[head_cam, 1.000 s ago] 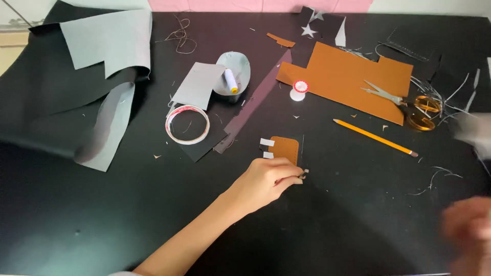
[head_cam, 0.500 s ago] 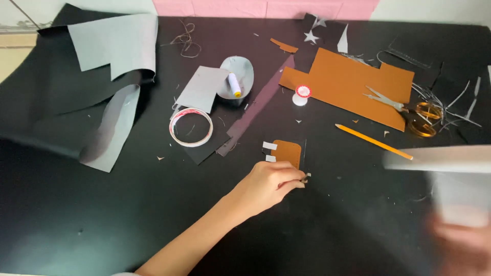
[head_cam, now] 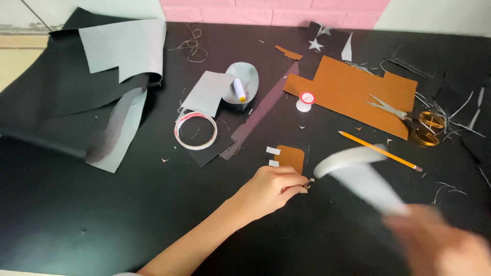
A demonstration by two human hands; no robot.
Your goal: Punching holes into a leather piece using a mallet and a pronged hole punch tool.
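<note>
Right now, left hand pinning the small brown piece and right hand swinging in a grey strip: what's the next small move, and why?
Probably lower the grey strip beside the small brown piece. The left hand already pins that piece at its lower edge, with two white tabs showing on its left side, while the right hand is blurred and the strip is off the table.

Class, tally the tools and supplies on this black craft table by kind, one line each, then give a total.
Scissors: 1
Pencil: 1
Tape roll: 1
Thread spool: 1
Large brown sheet: 1
Small brown piece under the left hand: 1
Grey piece in the right hand: 1
Total: 7
</note>
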